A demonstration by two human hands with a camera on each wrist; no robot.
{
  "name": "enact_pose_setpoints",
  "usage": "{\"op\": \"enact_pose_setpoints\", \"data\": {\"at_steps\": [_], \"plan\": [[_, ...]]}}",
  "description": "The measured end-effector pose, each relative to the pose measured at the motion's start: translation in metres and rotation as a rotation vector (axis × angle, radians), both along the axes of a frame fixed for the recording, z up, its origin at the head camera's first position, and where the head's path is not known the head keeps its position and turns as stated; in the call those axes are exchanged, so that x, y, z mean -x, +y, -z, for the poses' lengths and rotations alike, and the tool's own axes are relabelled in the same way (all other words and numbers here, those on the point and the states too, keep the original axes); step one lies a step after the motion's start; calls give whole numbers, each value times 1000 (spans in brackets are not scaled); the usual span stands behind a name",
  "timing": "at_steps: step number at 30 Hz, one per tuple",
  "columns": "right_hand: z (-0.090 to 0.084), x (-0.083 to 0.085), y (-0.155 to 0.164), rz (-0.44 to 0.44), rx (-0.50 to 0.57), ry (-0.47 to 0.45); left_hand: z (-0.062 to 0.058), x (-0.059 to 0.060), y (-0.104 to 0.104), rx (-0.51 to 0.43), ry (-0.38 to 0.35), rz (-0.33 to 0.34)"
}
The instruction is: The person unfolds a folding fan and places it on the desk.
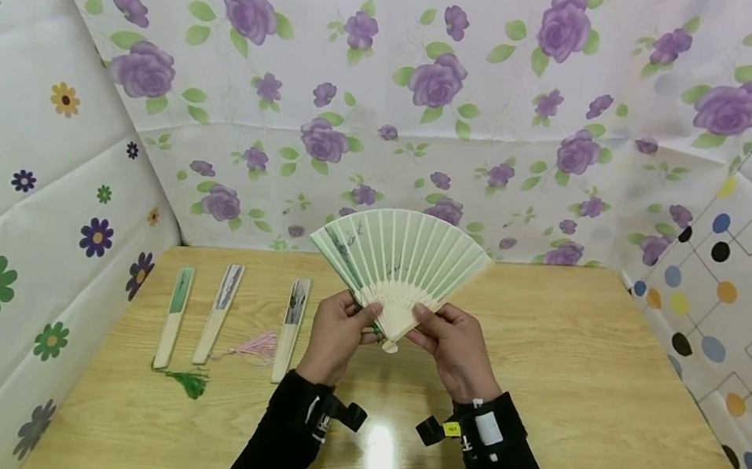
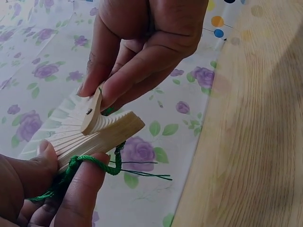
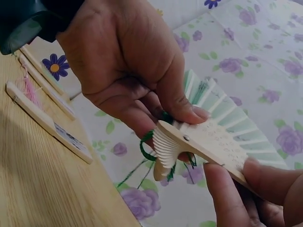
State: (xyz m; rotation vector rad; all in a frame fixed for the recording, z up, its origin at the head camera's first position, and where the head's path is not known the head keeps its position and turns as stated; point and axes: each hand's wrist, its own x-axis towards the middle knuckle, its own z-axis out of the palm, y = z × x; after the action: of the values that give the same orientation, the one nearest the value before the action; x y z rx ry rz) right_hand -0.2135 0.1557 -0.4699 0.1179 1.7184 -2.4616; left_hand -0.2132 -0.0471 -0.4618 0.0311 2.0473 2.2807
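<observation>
The wooden table (image 1: 580, 420) takes up the lower half of the head view, walled in by floral sheets (image 1: 439, 76). Above its middle a pale green folding fan (image 1: 401, 258) is held up off the surface, its ribs spread into a wide arc. Judging by that spread, the opening looks nearly complete; it falls a little short of a full half circle, so perhaps a last bit of spreading is left.

Left of the open fan, three closed fans (image 1: 217, 314) lie flat on the table, side by side but apart, untouched; a green tassel (image 1: 188, 382) trails from the one farthest from the open fan and a pink tassel (image 1: 254, 345) lies between the other two.

The left hand (image 1: 337, 332) grips the open fan's left outer guard just beside the pivot, thumb on top and fingers curled under. The right hand (image 1: 452, 347) pinches the right guard on the other side of the pivot, thumb and fingers clamped on the wood.

At the pivot (image 3: 186, 138) the bare wooden sticks (image 2: 97, 132) stack together, and a green cord (image 2: 94, 163) tied at the pivot loops round the left hand's finger
</observation>
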Motion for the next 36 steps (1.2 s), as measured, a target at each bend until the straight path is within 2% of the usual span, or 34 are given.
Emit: {"op": "enact_pose_setpoints", "data": {"at_steps": [7, 10, 18, 22, 30, 36], "plan": [[1, 2, -6, 105, 47, -26, 1, -1, 2, -36, 13, -29], [2, 2, -5, 94, 57, -23, 0, -1, 2, -39, 10, -33], [1, 2, 0, -9, 39, -14, -2, -1, 0, -17, 13, -32], [0, 3, -1, 9, 29, -12, -1, 0, 0, -22, 15, -40], [0, -1, -11, 137, 83, -20, -2, -2, 5, -46, 9, -97], [-2, -3, -9, 88, 67, 26, -3, -3, 3, -47, 20, -91]]}}
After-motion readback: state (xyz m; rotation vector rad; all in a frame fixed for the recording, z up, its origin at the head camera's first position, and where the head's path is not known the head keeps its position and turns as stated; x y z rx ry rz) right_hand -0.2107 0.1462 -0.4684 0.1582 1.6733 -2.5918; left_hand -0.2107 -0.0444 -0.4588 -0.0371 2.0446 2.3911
